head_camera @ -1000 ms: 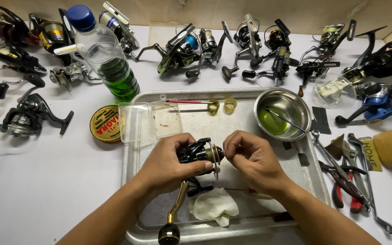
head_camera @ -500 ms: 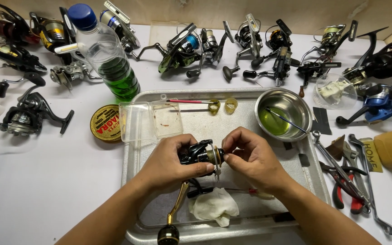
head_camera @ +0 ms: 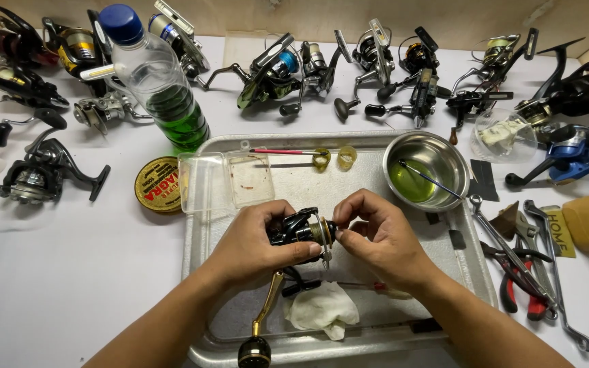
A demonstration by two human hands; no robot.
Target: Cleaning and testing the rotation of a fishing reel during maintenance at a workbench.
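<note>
While spread wide and white under everything, the table, carrying a metal tray at its middle. Along the far edge, a row of fishing reels, with more at the left and right. Upright just beyond the tray's left corner, a clear bottle with a blue cap and green liquid, and beside it a flat round yellow tin. Inside the tray, a steel bowl at the far right holding greenish fluid, a clear plastic box at the far left, and a crumpled white cloth near the front. Off the tray's right side, red-handled pliers and wrenches lying close together. Over the tray's centre, held clear of its floor, a small black reel with a gold handle hanging down toward the front rim. Left hand wrapped around the reel body, fingers closed on it. Right hand touching the reel's spool end, fingers narrow, thumb and forefinger pinched at that end; whether pinching a small part, too small to tell.
</note>
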